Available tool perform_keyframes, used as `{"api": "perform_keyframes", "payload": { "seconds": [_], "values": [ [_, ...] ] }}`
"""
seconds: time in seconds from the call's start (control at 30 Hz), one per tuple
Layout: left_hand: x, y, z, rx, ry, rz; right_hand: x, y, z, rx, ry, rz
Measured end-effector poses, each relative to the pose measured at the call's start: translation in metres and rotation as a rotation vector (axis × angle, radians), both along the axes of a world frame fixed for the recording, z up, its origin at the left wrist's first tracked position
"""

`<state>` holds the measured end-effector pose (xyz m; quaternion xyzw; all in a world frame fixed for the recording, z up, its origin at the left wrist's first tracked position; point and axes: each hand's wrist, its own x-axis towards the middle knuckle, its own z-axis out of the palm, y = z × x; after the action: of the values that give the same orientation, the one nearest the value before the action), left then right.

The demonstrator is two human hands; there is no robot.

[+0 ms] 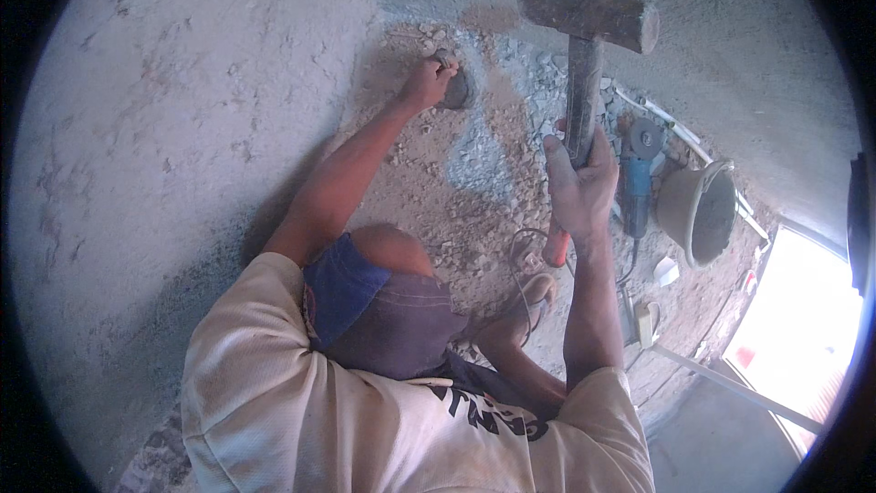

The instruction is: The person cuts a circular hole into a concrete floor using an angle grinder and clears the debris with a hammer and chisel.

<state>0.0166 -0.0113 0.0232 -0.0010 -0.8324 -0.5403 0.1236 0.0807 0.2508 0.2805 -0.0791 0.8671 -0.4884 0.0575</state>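
Observation:
My right hand (pixel 584 192) is closed round the handle of a club hammer (pixel 587 18). The hammer is raised, with its dusty block head at the top and the red end of its handle below my wrist. At arm's length, my left hand (pixel 427 82) is closed on a small grey piece with a rounded end (pixel 445 57). Its lower part is hidden by my fingers, so its kind does not show. Beside those fingers is a dark hollow (pixel 454 93) in the broken, rubble-covered ground (pixel 411 160), close to the corner of the walls.
A blue angle grinder (pixel 637 178) with its cord lies at the right, beside a pale bucket (pixel 698 215) on its side. White pipes (pixel 671 119) run along the right wall (pixel 739 55). A rough plastered wall (pixel 182 128) rises at the left. Bright light enters through an opening (pixel 794 301).

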Motion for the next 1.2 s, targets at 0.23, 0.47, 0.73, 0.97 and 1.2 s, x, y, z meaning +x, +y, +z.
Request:
{"api": "perform_keyframes", "payload": {
  "seconds": [0.23,0.47,0.73,0.97,1.2],
  "values": [
    [0.0,-0.014,-0.003,-0.258,-0.212,-0.027,-0.003,-0.019,0.019,-0.035,-0.02,0.024],
    [0.008,-0.031,0.053,-0.194,-0.408,-0.009,-0.014,-0.02,0.029,-0.006,0.113,0.043],
    [0.007,-0.043,0.009,-0.269,-0.204,0.001,-0.002,-0.024,0.009,-0.085,-0.005,0.034],
    [-0.005,-0.031,0.005,-0.238,-0.072,-0.161,0.002,-0.019,0.003,-0.059,-0.021,0.03],
    [-0.002,-0.031,0.038,-0.23,-0.417,-0.222,0.009,-0.001,-0.001,0.007,0.005,0.042]
  ]
}}
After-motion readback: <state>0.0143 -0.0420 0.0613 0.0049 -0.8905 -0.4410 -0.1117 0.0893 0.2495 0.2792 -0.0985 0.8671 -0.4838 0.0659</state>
